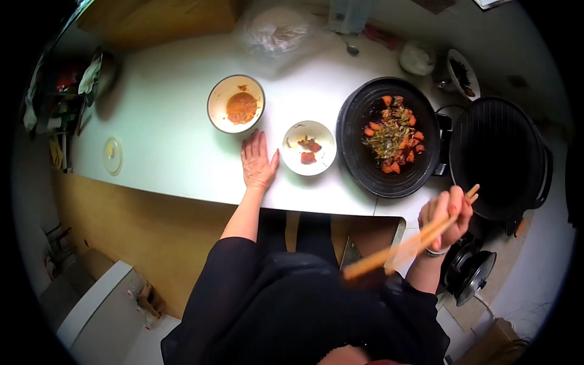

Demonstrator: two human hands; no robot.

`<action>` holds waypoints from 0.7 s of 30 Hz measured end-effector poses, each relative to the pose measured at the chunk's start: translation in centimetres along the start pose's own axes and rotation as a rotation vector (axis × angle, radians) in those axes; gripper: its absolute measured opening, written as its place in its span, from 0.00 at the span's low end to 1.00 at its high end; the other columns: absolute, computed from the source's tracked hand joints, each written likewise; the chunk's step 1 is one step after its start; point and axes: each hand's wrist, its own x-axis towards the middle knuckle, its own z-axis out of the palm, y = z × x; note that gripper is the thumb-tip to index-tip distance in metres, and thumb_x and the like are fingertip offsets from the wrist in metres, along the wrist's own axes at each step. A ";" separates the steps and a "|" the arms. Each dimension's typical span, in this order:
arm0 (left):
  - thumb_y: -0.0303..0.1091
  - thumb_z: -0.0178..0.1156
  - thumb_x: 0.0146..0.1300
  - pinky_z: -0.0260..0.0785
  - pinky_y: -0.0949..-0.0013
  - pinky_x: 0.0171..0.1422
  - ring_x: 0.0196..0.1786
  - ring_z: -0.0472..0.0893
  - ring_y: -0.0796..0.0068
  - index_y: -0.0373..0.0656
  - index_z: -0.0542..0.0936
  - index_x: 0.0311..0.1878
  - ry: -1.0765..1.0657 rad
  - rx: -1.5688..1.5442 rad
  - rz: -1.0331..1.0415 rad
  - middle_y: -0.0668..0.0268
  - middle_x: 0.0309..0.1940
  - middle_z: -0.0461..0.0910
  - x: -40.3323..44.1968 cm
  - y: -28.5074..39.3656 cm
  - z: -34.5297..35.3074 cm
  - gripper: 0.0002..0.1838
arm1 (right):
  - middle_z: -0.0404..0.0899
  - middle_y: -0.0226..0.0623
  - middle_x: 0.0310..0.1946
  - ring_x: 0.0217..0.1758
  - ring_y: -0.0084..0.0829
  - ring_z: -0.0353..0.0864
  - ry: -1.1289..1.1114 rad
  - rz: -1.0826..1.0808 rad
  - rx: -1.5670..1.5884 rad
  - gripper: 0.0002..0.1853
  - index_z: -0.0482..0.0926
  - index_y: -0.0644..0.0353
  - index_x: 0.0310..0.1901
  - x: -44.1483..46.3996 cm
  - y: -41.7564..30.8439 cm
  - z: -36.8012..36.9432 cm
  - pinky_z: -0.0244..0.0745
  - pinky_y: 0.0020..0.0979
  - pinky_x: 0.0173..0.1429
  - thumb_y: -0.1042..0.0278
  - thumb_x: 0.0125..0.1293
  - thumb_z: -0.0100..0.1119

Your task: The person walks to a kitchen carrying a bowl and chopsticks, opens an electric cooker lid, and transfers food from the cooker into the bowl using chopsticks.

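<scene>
My left hand [258, 162] lies flat on the white table, fingers stretched out, holding nothing. Just beyond its fingertips stands a bowl [213, 119] with some reddish-brown food in the bottom. To its right is a smaller white bowl [293, 159] with a few reddish-brown pieces in it. My right hand [447, 214] is closed around a pair of wooden chopsticks [401, 248], raised near the table's front right edge. The chopsticks slant back toward my body, their lower ends blurred. Beyond that hand, a round black electric pan [353, 161] holds orange chunks and chopped greenish food.
The pan's ridged black lid [499, 152] lies opened to the right. At the back are a plastic bag [277, 33], a spoon [351, 48], a glass jar [418, 57] and a dish [476, 88] of dark food. A small round lid [113, 156] lies on the left.
</scene>
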 end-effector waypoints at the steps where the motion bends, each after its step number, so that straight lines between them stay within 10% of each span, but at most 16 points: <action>1: 0.47 0.50 0.58 0.41 0.56 0.72 0.68 0.54 0.60 0.38 0.56 0.65 0.002 0.002 0.008 0.58 0.66 0.56 0.0 0.0 0.0 0.35 | 0.74 0.55 0.18 0.10 0.41 0.75 -0.115 -0.011 0.054 0.15 0.67 0.65 0.32 0.4 -0.4 0.7 0.70 0.29 0.09 0.62 0.69 0.38; 11: 0.51 0.48 0.61 0.43 0.57 0.72 0.67 0.54 0.60 0.40 0.54 0.67 -0.058 0.056 -0.009 0.59 0.66 0.55 0.0 0.0 -0.2 0.36 | 0.73 0.71 0.30 0.25 0.54 0.81 -0.551 0.085 0.323 0.21 0.69 0.78 0.35 3.3 -1.9 4.4 0.81 0.44 0.21 0.65 0.73 0.32; 16: 0.50 0.48 0.61 0.44 0.56 0.71 0.66 0.55 0.57 0.41 0.55 0.67 -0.045 0.068 0.010 0.58 0.66 0.55 -0.1 -0.1 -0.1 0.34 | 0.74 0.64 0.28 0.19 0.44 0.81 -0.401 0.111 0.330 0.18 0.68 0.71 0.35 2.3 -2.0 3.4 0.78 0.28 0.16 0.63 0.72 0.33; 21: 0.49 0.48 0.61 0.43 0.57 0.72 0.67 0.55 0.58 0.41 0.55 0.67 -0.032 0.047 0.023 0.58 0.66 0.54 -0.2 0.1 -0.3 0.34 | 0.77 0.49 0.31 0.19 0.33 0.77 0.359 -0.161 -0.125 0.15 0.68 0.64 0.36 -1.6 -3.9 -3.3 0.75 0.28 0.24 0.60 0.68 0.37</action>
